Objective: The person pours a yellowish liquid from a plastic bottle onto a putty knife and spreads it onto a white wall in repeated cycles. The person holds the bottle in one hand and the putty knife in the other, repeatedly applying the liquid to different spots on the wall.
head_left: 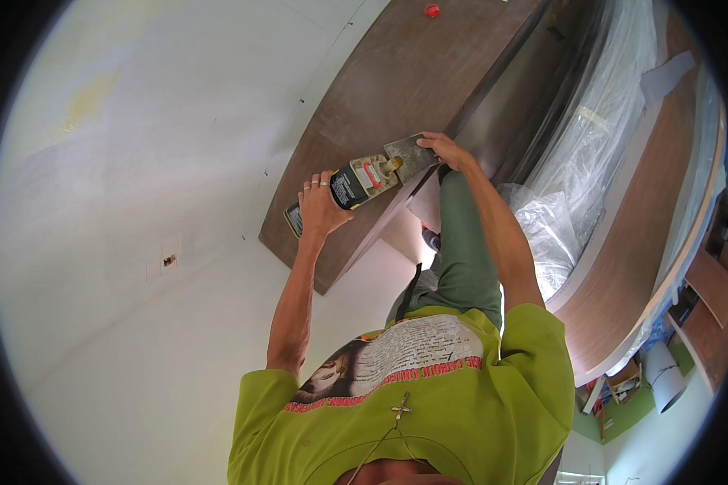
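just above the picture's middle, toward 12 o'clock, the black-labelled bottle (352, 187) lies tipped over in the air, its yellowish spout (393, 164) aimed at about 2 o'clock, probably so that it faces the grey plate (412, 156); whether the two touch i cannot tell. the left hand (322, 205), at 11 o'clock, is closed around the bottle's body, likely to steady its tilt. the right hand (445, 150), at 1 o'clock, is nearly shut, pinching the plate's far edge, which seems to keep its face free. both sit above the brown tabletop (364, 97); a small red piece (432, 10) rests on that at 12 o'clock.
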The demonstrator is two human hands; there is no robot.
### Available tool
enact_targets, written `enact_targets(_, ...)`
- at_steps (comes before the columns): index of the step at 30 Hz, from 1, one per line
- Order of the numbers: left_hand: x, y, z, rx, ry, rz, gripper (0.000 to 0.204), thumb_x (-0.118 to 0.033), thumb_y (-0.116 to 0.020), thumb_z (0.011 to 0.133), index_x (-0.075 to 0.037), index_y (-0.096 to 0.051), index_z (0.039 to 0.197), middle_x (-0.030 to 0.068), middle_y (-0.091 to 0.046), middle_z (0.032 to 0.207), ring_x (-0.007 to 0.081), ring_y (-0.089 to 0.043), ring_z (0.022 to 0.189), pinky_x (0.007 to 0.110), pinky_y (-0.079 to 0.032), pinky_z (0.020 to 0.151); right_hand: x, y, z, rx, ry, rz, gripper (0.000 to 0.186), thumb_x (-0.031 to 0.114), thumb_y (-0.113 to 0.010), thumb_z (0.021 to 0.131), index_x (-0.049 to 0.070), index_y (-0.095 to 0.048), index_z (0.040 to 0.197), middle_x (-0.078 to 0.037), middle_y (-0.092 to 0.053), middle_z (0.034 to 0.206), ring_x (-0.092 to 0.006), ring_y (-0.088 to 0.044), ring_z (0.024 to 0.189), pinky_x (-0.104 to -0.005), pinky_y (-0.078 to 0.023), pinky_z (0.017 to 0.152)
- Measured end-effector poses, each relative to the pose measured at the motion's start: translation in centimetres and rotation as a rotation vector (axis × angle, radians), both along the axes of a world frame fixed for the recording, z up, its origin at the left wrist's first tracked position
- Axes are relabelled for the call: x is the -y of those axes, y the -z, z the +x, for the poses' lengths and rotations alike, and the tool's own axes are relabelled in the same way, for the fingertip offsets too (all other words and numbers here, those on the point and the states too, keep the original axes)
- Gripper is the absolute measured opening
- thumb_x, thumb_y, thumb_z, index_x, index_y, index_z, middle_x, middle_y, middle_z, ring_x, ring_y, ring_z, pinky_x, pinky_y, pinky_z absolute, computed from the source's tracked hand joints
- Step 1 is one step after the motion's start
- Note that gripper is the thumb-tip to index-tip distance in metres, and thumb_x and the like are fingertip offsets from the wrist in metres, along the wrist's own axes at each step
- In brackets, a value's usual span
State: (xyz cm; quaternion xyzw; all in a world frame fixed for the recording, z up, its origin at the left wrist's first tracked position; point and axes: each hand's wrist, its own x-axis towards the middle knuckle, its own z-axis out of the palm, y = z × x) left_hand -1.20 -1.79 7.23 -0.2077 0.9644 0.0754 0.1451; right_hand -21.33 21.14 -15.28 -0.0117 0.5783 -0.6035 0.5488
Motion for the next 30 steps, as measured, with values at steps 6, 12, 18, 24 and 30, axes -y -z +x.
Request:
enact_targets(6, -0.2, 0.7, -1.3, 0.007, -0.016, 0.007, 0.097, -0.023, -0.097, 0.049, -0.014, -0.052, 0.134, 0.0137, -0.060, 0.130, 0.0396, -0.056, 0.124, 0.057, -0.048, 0.102, -0.4, 1.5, -1.1, -0.001, -0.022, 0.026, 0.046, 0.036, -0.064, 0.100, 0.013, -0.059, 0.140, -0.004, -0.062, 0.132, -0.0231, -0.055, 0.123, -0.0508, -0.044, 0.104)
enact_targets(12, -2.9, 5.1, -3.5, 0.035, -0.014, -0.005, 0.097, -0.023, -0.097, 0.049, -0.014, -0.052, 0.134, 0.0137, -0.060, 0.130, 0.0398, -0.057, 0.124, 0.057, -0.047, 0.103, -2.5, 5.7, -2.8, 0.045, -0.016, 0.014, 0.052, 0.036, -0.065, 0.099, 0.012, -0.056, 0.144, -0.006, -0.060, 0.136, -0.0243, -0.053, 0.127, -0.0509, -0.041, 0.108)
enact_targets(18, -3.5, 5.3, -3.7, 0.051, -0.005, -0.008, 0.095, -0.021, -0.095, 0.049, -0.013, -0.052, 0.134, 0.0138, -0.060, 0.128, 0.0400, -0.057, 0.122, 0.058, -0.047, 0.103, -2.9, 4.9, -3.1, 0.038, -0.015, 0.002, 0.048, 0.035, -0.064, 0.100, 0.011, -0.059, 0.141, -0.005, -0.061, 0.134, -0.0233, -0.053, 0.125, -0.0486, -0.042, 0.106)
enact_targets(24, -3.6, 5.7, -3.6, 0.039, 0.008, -0.013, 0.094, -0.021, -0.094, 0.049, -0.013, -0.053, 0.133, 0.0138, -0.060, 0.127, 0.0395, -0.057, 0.121, 0.058, -0.047, 0.103, -3.2, 4.7, -3.2, 0.026, -0.033, -0.016, 0.034, 0.032, -0.062, 0.102, 0.011, -0.065, 0.128, -0.001, -0.065, 0.121, -0.0180, -0.057, 0.114, -0.0432, -0.046, 0.098)
enact_targets(30, -3.6, 5.5, -3.5, 0.039, -0.004, -0.007, 0.094, -0.020, -0.094, 0.049, -0.013, -0.053, 0.133, 0.0138, -0.060, 0.127, 0.0394, -0.057, 0.122, 0.058, -0.047, 0.103, -2.9, 5.0, -2.7, 0.025, -0.022, -0.049, 0.031, 0.032, -0.060, 0.102, 0.012, -0.066, 0.125, 0.001, -0.065, 0.112, -0.0141, -0.057, 0.101, -0.0367, -0.046, 0.085)
